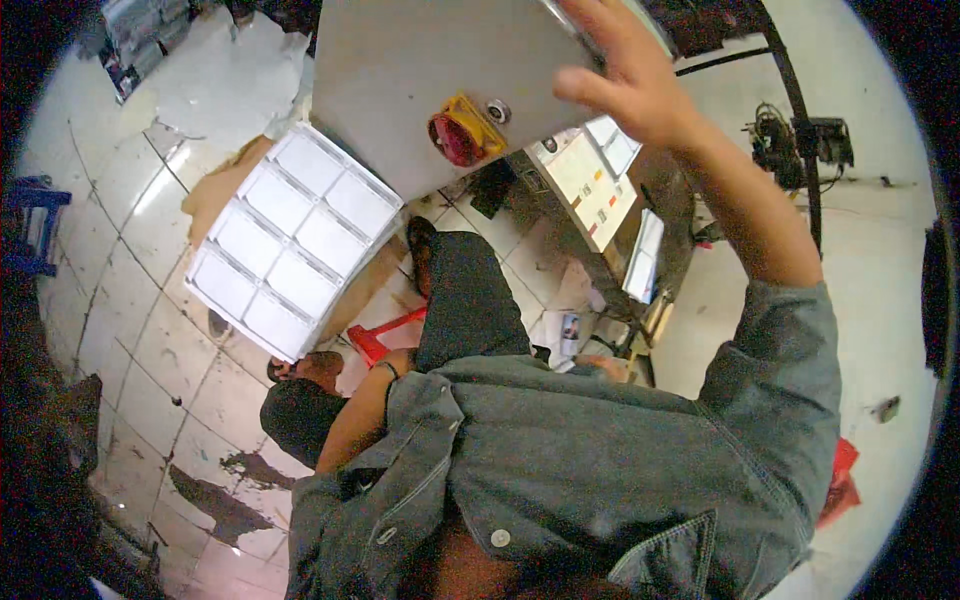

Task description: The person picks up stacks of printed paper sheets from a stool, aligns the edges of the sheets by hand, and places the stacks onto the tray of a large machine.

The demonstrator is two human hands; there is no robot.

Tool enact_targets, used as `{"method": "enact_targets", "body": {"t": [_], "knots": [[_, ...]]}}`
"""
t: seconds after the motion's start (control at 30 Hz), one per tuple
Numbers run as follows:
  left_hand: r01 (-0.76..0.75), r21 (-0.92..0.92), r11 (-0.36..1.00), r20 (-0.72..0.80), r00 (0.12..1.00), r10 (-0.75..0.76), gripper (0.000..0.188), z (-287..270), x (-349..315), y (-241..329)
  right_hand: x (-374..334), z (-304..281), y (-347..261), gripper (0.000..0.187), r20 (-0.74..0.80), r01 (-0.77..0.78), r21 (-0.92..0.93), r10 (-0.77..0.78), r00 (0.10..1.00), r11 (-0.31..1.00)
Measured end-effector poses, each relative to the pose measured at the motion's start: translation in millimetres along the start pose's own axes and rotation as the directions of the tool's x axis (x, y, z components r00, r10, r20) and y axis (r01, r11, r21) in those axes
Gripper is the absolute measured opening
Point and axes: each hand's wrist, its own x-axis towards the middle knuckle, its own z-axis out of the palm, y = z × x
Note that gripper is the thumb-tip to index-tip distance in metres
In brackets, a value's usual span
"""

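Observation:
My right hand [640, 90] is raised at the top right, beside the edge of a grey metal panel [400, 90]. Its thumb sticks out apart from the fingers, which reach up past the top of the view; I see nothing held in it. Whether the fingertips touch the panel I cannot tell. A red and yellow rotary switch [465, 132] and a small round silver fitting [498, 110] sit on that panel. My left hand [401, 359], below a black wristband, is mostly hidden behind my thigh, near a red plastic piece [372, 342].
A stack of white printed sheets [295, 240] stands on brown cardboard at the left. To the right are a cream board [590, 190] with coloured labels and a leaning white strip [645, 255]. A blue frame [38, 225] stands far left on stained floor tiles [130, 330].

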Motion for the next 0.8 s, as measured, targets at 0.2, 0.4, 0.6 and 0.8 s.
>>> {"method": "enact_targets", "body": {"t": [0.2,0.4,0.6,0.8], "knots": [[0.092,-0.039,0.995,-0.372,0.923,-0.1,0.039,-19,-23,8,-8,16,26,0.091,-0.126,0.084,-0.085,-0.094,0.988,0.993],[-0.085,-0.362,0.928,-0.798,0.544,-0.262,0.044,-42,-96,47,-8,18,14,0.084,-0.13,0.014,-0.068,-0.023,0.991,0.998],[-0.047,-0.613,0.789,-0.762,0.301,-0.574,0.044,-22,-121,11,-12,12,1,0.08,-0.132,-0.075,-0.094,0.062,0.989,0.993],[-0.356,-0.738,0.573,-0.656,0.177,-0.734,0.064,-20,-118,-31,-10,30,22,0.069,-0.248,-0.011,-0.281,-0.062,0.967,0.96]]}}
